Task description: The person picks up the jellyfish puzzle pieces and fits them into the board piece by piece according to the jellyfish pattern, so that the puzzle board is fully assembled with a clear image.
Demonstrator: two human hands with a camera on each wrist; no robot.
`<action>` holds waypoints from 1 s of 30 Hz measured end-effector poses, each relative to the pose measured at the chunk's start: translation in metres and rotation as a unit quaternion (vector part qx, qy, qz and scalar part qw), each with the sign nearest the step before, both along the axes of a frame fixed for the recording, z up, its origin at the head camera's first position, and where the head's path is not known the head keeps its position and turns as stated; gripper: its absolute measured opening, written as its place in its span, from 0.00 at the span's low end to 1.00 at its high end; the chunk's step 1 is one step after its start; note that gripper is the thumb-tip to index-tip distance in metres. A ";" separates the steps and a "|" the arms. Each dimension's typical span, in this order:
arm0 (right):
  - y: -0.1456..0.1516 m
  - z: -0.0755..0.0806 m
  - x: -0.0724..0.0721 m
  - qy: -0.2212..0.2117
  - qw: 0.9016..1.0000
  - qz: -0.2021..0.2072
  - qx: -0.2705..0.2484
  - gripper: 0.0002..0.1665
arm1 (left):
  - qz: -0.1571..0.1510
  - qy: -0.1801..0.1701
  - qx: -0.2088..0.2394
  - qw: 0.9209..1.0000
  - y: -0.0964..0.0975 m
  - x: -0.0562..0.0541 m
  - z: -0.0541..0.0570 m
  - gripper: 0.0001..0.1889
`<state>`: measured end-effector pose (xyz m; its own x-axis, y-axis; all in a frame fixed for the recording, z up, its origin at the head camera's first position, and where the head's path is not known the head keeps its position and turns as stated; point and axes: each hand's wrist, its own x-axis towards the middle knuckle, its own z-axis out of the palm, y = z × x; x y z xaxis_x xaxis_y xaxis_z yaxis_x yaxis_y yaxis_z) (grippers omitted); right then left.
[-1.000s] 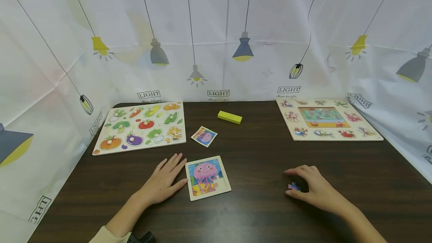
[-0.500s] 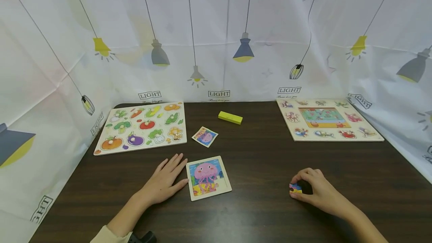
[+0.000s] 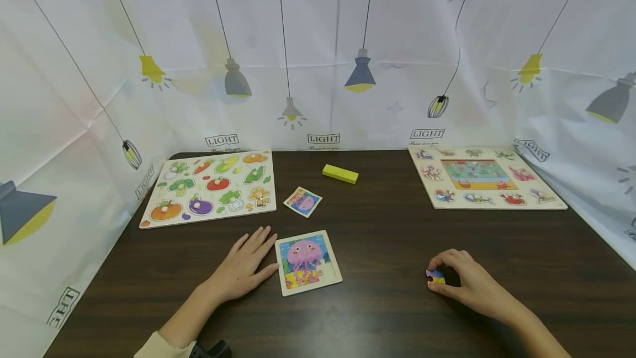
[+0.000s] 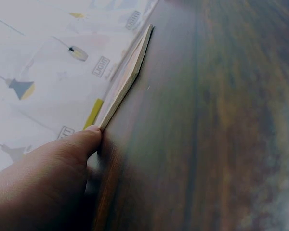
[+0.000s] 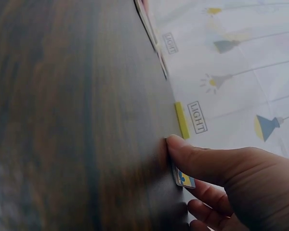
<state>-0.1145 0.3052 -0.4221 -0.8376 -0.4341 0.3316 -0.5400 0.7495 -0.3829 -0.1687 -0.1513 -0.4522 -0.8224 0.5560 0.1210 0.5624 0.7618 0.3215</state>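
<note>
A jellyfish jigsaw puzzle [image 3: 304, 253] in a square wooden tray [image 3: 313, 290] lies on the dark table, with a bare patch at its lower right. My left hand [image 3: 243, 267] rests flat to the left of it, fingers spread. Index fingertip and thumb touch the tray's left edge; in the left wrist view the thumb [image 4: 77, 144] meets that edge. Off to the right, my right hand [image 3: 462, 278] pinches a small blue and yellow jigsaw piece [image 3: 435, 277] between thumb and index finger. Part of this piece [image 5: 184, 179] shows below the thumb in the right wrist view.
Behind the tray lie a small jellyfish picture card [image 3: 303, 201] and a yellow block [image 3: 340, 174]. A vegetable peg puzzle board [image 3: 208, 189] is at the back left, a sea-animal board [image 3: 424, 181] at the back right. A lamp-printed white curtain [image 3: 318, 104] hangs behind the table.
My right fingers have closed on the jigsaw piece and tilted it, so its blue and yellow face now shows. The left hand and the tray keep their places.
</note>
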 end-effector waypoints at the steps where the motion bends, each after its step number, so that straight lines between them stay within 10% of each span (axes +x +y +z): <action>1: 0.000 0.000 -0.001 -0.002 1.000 0.004 -0.003 0.16 | 0.000 0.000 -0.001 1.000 0.000 0.000 0.000 0.35; 30: -0.039 0.015 -0.028 -0.105 0.991 0.057 -0.058 0.12 | -0.006 0.013 0.008 1.000 -0.001 0.001 0.002 0.34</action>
